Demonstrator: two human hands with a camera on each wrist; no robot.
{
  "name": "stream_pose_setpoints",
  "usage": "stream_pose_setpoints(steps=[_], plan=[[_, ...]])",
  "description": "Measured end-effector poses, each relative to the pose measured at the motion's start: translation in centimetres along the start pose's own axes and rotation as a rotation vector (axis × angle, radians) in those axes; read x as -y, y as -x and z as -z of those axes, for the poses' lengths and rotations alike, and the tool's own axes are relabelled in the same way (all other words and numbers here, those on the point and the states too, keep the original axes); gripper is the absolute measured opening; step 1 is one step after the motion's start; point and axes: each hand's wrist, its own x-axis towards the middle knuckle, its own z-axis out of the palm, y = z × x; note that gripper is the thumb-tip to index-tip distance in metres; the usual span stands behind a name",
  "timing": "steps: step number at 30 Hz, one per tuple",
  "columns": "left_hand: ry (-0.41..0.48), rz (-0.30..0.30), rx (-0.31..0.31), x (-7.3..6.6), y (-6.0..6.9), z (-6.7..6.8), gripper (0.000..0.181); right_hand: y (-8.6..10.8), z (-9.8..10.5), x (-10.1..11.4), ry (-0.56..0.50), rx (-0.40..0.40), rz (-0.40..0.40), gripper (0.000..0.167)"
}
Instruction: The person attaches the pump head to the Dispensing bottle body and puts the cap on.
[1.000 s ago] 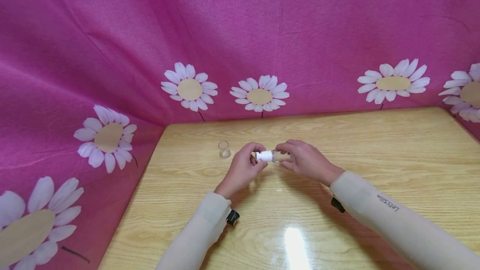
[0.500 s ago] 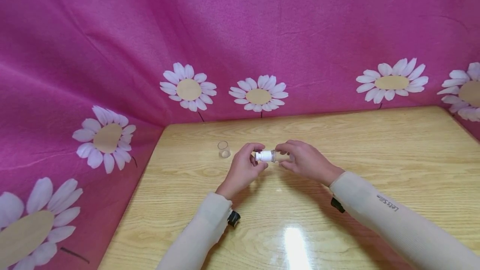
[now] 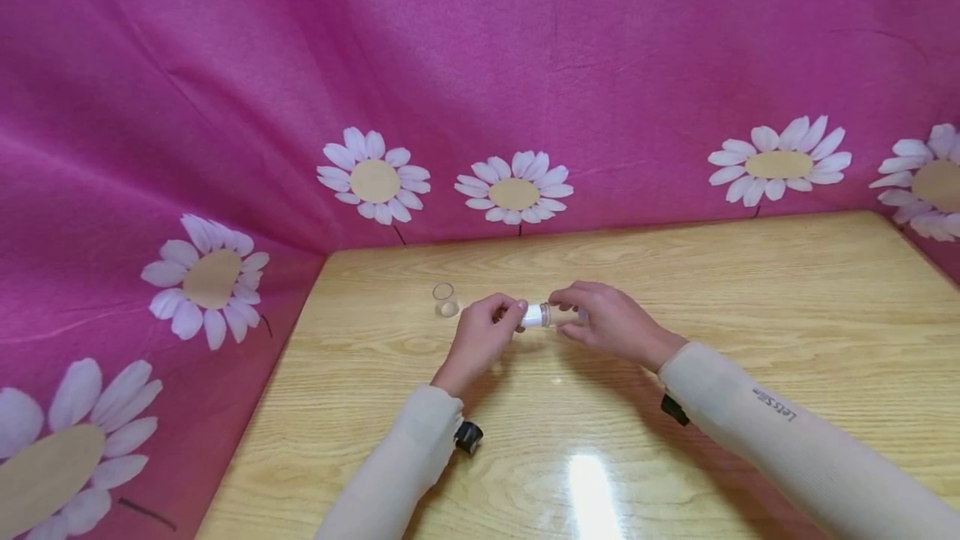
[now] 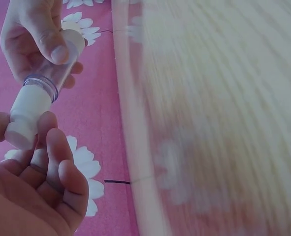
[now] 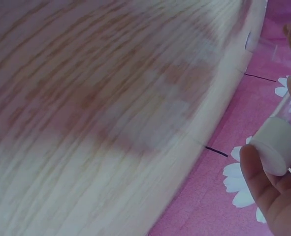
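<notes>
A clear cylinder (image 3: pixel 561 317) with a white piece (image 3: pixel 534 315) at its left end is held level between both hands. My left hand (image 3: pixel 478 340) pinches the outer tip of the white piece (image 4: pixel 31 105) with thumb and forefinger, the other fingers loosely bent below, as the left wrist view shows. My right hand (image 3: pixel 618 326) grips the clear body (image 4: pixel 61 71), its thumb along the side. A second white end (image 5: pixel 275 145) lies by the right fingers in the right wrist view; that hand partly hides the body.
A small clear cup (image 3: pixel 446 307) stands on the wooden table (image 3: pixel 360 373), left of my left hand. Pink cloth (image 3: pixel 637 65) with white flowers rises behind the table and along its left side. A bright reflection lies on the tabletop near the front.
My left hand has shifted slightly left, its thumb and forefinger now closer together at the white piece's tip, covering it. My right hand has stayed nearly still.
</notes>
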Motion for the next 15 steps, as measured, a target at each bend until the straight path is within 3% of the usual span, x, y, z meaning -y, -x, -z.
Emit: stream_pose_setpoints(steps=[15], plan=[[-0.043, -0.035, -0.005, -0.26, 0.17, 0.25, 0.023, -0.04, -0.06, 0.26, 0.010, 0.009, -0.003, 0.038]])
